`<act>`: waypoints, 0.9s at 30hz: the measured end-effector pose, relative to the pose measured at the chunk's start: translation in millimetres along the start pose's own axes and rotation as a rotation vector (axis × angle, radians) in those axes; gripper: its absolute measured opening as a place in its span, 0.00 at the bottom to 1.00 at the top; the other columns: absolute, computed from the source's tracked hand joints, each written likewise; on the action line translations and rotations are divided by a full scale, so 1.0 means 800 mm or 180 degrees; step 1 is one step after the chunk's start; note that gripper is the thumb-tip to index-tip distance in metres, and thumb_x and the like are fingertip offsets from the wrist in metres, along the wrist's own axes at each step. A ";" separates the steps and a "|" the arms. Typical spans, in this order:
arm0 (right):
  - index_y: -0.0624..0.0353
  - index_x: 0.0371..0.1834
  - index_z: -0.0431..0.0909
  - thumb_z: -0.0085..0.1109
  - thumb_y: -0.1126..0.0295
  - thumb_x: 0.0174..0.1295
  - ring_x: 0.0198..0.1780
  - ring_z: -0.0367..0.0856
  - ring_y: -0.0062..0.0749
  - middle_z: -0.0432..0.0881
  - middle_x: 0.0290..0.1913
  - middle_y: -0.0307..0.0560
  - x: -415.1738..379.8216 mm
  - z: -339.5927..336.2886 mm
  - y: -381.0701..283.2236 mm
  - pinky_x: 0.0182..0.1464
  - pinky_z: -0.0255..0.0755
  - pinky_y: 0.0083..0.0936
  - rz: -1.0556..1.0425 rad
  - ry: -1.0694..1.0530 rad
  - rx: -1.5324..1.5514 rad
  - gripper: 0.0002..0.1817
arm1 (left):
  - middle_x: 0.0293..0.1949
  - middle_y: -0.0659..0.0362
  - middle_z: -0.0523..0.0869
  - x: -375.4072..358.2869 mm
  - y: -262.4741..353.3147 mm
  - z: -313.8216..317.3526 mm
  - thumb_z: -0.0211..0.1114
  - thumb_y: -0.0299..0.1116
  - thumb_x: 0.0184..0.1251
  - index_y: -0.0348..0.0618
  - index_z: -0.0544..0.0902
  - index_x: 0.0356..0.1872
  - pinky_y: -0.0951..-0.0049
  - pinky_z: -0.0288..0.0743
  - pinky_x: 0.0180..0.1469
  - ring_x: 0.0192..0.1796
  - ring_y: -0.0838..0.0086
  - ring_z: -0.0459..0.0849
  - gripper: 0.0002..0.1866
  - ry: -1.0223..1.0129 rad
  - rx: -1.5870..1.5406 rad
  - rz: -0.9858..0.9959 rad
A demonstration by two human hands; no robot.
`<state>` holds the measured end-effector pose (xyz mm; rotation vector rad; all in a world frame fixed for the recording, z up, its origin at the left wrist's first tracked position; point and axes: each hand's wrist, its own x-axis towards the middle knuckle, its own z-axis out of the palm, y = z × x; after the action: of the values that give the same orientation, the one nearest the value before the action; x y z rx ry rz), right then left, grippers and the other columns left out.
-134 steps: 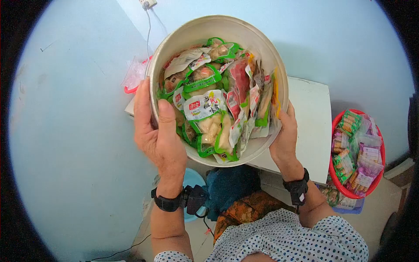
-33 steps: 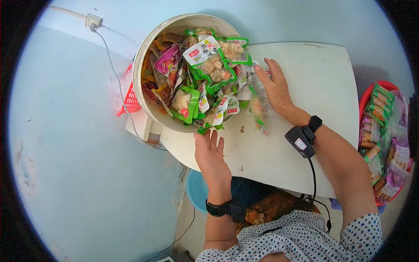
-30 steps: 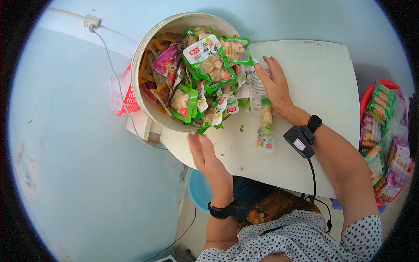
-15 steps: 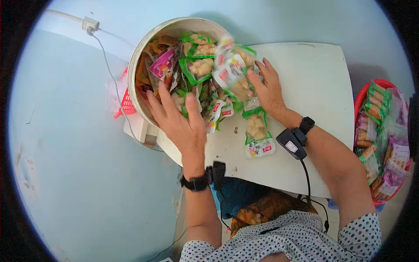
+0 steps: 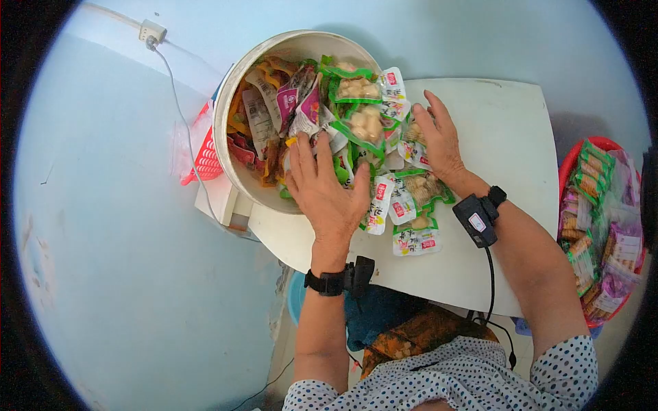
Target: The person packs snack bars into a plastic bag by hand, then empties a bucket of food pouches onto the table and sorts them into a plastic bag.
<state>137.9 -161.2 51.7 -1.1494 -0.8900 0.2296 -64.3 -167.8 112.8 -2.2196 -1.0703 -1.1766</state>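
A tilted round white bucket (image 5: 229, 161) holds many sealed food packets, its mouth facing the tabletop. My left hand (image 5: 325, 185) lies with fingers spread over packets at the bucket's lower rim. Among the contents are purple-labelled packets (image 5: 310, 113) and yellow-orange ones. Green-edged packets with pale pieces (image 5: 364, 125) spill over the right rim. My right hand (image 5: 442, 142), thumb and fingers apart, is beside the spilled packets and touches their right edge. Several more packets, one a green-and-white packet (image 5: 417, 240), rest on the white table (image 5: 507, 171).
A red basket (image 5: 595, 142) with packaged biscuits (image 5: 595, 175) stands at the far right. Behind the bucket's left side is a red perforated basket (image 5: 207, 163). A white socket (image 5: 152, 31) with a cable hangs on the wall. A blue basin (image 5: 296, 298) shows below the table.
More packets now lie over the right rim and on the table. My left hand has moved right and down across the contents; my right hand has shifted slightly right.
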 end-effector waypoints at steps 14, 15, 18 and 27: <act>0.68 0.65 0.69 0.54 0.49 0.68 0.72 0.63 0.53 0.66 0.69 0.68 0.008 -0.004 0.023 0.73 0.54 0.37 -0.0203 -0.0016 -0.0118 0.33 | 0.70 0.41 0.65 -0.010 -0.013 -0.011 0.71 0.39 0.52 0.39 0.72 0.65 0.53 0.60 0.69 0.70 0.48 0.67 0.37 0.0086 -0.0743 0.0248; 0.68 0.65 0.69 0.54 0.49 0.68 0.71 0.63 0.53 0.66 0.69 0.68 0.008 -0.005 0.022 0.73 0.55 0.37 -0.0155 -0.0065 -0.0063 0.33 | 0.69 0.40 0.67 0.000 -0.019 -0.012 0.71 0.40 0.53 0.38 0.72 0.65 0.53 0.60 0.69 0.69 0.47 0.68 0.37 0.0200 -0.0741 0.0246; 0.69 0.66 0.68 0.54 0.50 0.69 0.70 0.65 0.52 0.67 0.68 0.67 0.004 -0.006 0.006 0.71 0.57 0.35 0.0085 -0.0193 0.0186 0.33 | 0.66 0.39 0.70 0.037 -0.042 -0.004 0.71 0.45 0.56 0.35 0.70 0.65 0.52 0.63 0.66 0.65 0.46 0.71 0.38 0.0220 -0.0941 0.0101; 0.69 0.67 0.67 0.49 0.52 0.71 0.67 0.70 0.46 0.72 0.66 0.63 0.017 -0.001 0.019 0.69 0.60 0.33 -0.0025 -0.0075 0.0715 0.32 | 0.55 0.43 0.80 0.050 -0.049 0.021 0.74 0.47 0.51 0.34 0.73 0.62 0.55 0.68 0.62 0.59 0.50 0.77 0.39 -0.0621 -0.1026 -0.0116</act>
<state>151.2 -147.1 45.7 -0.9362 -0.8660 0.3290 -72.5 -115.4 136.4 -2.6181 -1.0601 -1.2420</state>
